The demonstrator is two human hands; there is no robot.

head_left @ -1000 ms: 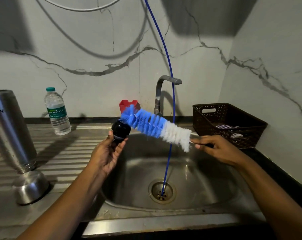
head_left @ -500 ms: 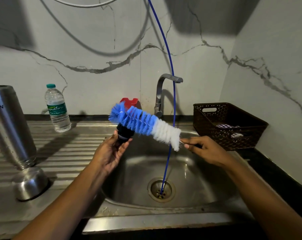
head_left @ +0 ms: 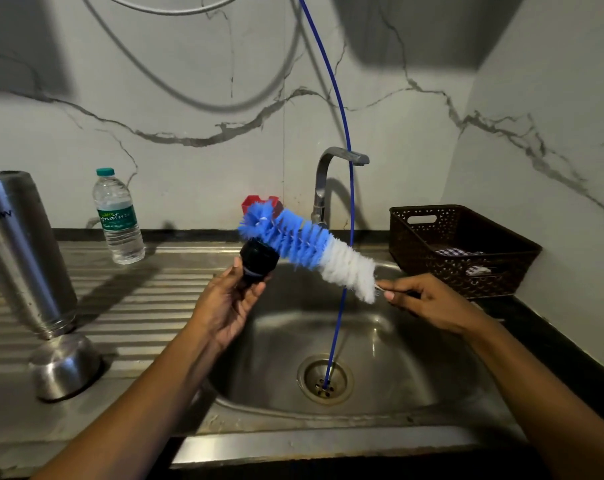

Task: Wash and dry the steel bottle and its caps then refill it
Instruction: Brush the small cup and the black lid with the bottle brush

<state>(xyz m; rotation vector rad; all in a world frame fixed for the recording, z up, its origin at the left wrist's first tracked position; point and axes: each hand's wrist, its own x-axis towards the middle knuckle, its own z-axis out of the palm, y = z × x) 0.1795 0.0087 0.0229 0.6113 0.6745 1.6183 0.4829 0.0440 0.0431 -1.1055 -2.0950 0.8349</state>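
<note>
My left hand [head_left: 229,303] holds a small black inner cap [head_left: 258,261] above the left rim of the sink [head_left: 390,341]. My right hand [head_left: 428,303] grips the thin handle of a bottle brush [head_left: 307,247] with blue and white bristles; the blue end lies across the top of the cap. The steel bottle [head_left: 20,251] stands upside down on the ribbed drainboard at far left. In front of it a steel outer cap [head_left: 65,365] rests mouth down.
A steel tap [head_left: 328,181] rises behind the sink. A blue tube [head_left: 345,209] hangs down into the drain [head_left: 324,379]. A plastic water bottle [head_left: 118,216] stands on the drainboard. A dark basket [head_left: 459,247] with cloth sits at right. A red holder [head_left: 259,202] hangs on the wall.
The brush slid leftward across the black cap, then back toward the right a little. My left hand keeps the cap at about the same place.
</note>
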